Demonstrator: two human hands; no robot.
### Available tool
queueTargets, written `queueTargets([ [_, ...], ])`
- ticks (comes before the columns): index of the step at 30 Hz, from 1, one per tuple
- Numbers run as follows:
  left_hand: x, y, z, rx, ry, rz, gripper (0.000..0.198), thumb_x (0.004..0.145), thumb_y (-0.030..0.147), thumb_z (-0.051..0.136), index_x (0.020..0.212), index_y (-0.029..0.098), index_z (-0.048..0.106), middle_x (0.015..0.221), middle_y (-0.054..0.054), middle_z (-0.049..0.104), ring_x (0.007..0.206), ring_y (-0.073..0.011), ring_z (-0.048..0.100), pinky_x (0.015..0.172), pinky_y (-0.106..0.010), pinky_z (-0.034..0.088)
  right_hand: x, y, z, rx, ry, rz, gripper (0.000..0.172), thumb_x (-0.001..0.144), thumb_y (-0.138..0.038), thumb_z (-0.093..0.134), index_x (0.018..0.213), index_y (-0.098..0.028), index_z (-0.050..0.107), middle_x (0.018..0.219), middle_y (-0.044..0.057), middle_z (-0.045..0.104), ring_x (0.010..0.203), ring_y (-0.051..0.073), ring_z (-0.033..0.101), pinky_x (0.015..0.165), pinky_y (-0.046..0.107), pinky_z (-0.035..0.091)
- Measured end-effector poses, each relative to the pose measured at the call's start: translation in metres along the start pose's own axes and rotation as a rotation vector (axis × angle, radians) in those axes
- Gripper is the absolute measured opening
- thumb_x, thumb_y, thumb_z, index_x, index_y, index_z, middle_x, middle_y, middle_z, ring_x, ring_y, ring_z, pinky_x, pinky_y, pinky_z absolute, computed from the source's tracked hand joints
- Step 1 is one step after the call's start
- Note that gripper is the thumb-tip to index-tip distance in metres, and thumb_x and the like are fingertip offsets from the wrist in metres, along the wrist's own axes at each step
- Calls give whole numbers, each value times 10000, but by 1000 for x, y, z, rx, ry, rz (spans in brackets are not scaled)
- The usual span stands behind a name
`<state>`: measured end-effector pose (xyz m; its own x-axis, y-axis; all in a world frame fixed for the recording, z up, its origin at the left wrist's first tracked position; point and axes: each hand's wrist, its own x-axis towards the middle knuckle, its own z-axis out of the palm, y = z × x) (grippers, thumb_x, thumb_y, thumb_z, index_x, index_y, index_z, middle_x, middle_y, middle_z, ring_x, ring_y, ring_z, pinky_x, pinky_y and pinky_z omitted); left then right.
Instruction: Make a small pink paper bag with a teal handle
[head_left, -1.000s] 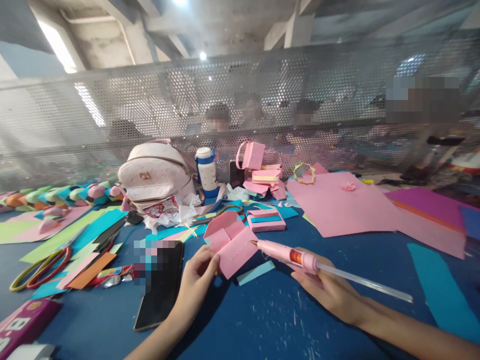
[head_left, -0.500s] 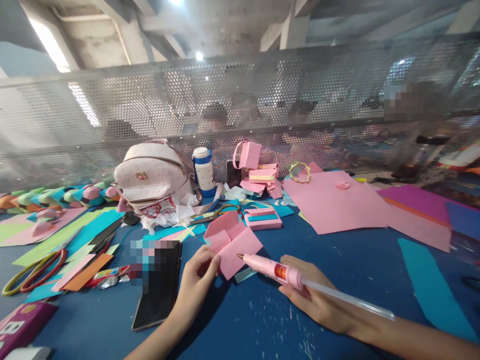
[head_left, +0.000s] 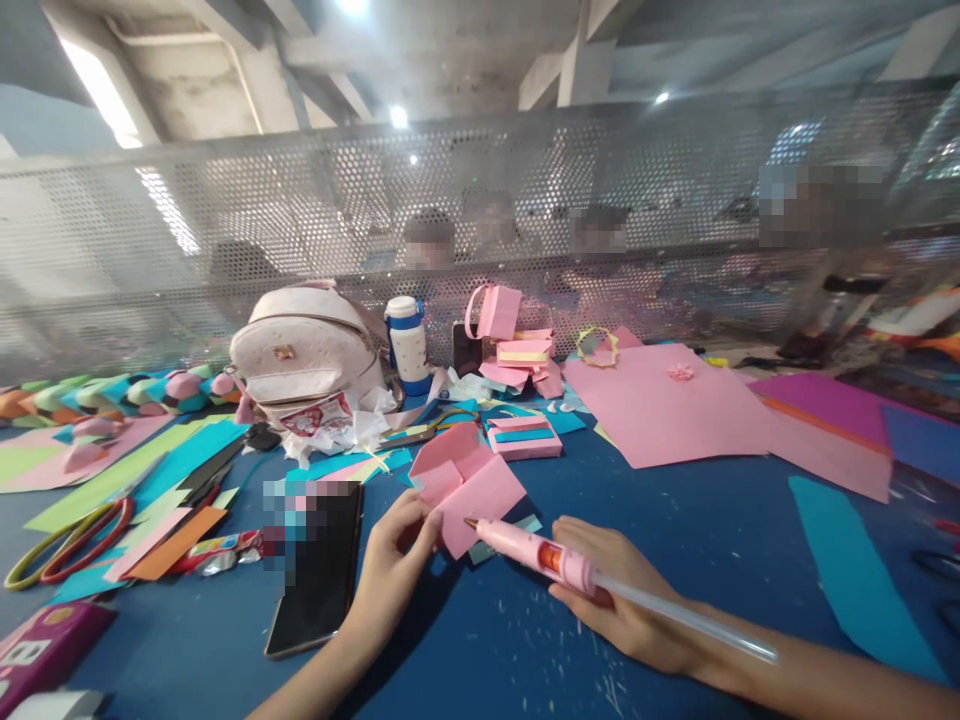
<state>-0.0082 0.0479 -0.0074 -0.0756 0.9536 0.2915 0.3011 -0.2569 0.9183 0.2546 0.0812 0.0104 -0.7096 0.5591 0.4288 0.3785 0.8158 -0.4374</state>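
Observation:
Between thumb and fingers, my left hand [head_left: 403, 545] pinches the left corner of a folded pink paper piece [head_left: 484, 497], its back flap standing up. My right hand [head_left: 619, 590] is wrapped round a pink glue gun [head_left: 529, 555] with a clear glue stick [head_left: 690, 615] jutting from its rear. The gun's metal tip points left, over the lower part of the pink paper; whether it touches I cannot tell. A small grey-blue paper scrap [head_left: 504, 540] lies partly under the paper. Just behind stands a small pink paper box [head_left: 523, 438] with a blue band.
Left of my left hand lie a phone [head_left: 315, 580], scissors [head_left: 86, 540] and coloured paper strips. Along the back stand a white backpack [head_left: 307, 340], a bottle [head_left: 407, 345] and stacked pink paper boxes [head_left: 525, 352]. Large pink sheets [head_left: 667, 420] and a blue strip [head_left: 855, 570] lie right.
My right hand has brought the glue gun slightly left and down, so its tip sits further over the pink paper. The left hand and the paper have barely moved.

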Motion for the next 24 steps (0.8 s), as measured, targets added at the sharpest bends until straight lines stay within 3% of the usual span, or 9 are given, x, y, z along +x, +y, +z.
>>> queueTargets([
  [12, 0, -1, -3, 10, 7, -24, 408, 917, 436, 506, 610, 168, 528, 704, -5, 486, 681, -138, 470, 655, -249, 342, -6, 7, -9, 41, 99, 133, 138, 917, -311, 489, 812, -227, 516, 753, 27, 583, 612, 169, 538, 533, 284, 442],
  [18, 1, -1, -2, 8, 11, -27, 403, 913, 433, 512, 610, 168, 530, 699, -1, 482, 664, -133, 463, 641, -246, 341, -8, 12, -8, 139, 40, 203, 129, 912, -311, 501, 823, -220, 524, 728, 14, 556, 584, 150, 521, 533, 277, 462],
  [24, 0, -1, 0, 6, -8, -17, 404, 915, 426, 513, 602, 170, 529, 697, -1, 483, 669, -135, 471, 643, -245, 347, -4, 1, -10, 163, -10, 182, 180, 910, -339, 509, 780, -216, 503, 734, 7, 545, 606, 143, 519, 559, 273, 458],
])
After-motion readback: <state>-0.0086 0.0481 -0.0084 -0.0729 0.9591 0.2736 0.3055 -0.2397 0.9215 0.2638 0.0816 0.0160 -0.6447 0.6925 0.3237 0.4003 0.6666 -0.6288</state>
